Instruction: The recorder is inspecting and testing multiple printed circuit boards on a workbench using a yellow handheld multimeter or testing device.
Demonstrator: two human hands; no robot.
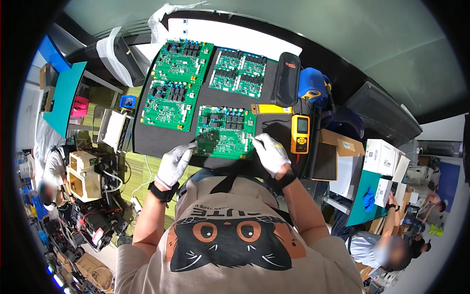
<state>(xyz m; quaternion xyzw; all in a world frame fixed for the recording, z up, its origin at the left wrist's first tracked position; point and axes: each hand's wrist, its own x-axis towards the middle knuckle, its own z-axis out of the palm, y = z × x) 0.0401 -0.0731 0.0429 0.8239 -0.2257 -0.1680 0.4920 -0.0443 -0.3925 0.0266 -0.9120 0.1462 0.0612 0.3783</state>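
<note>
A green circuit board [230,139] lies on the dark mat near its front edge, with black relays, blue parts and white connectors on it. My left hand [175,164], in a white glove, is closed at the board's lower left corner, its fingertips pinching the edge. My right hand [270,154], also gloved, is closed on the board's right edge, thumb and fingers together. Behind it lie a panel of smaller green boards [238,73] and, at the left, two larger boards [167,105] one behind the other.
To the right are a yellow handheld meter [300,133], a yellow flat strip [272,109], a black zip case [286,80] and a blue tool [313,88]. An open cardboard box [325,157] stands beside the mat. Other people work at tables on both sides.
</note>
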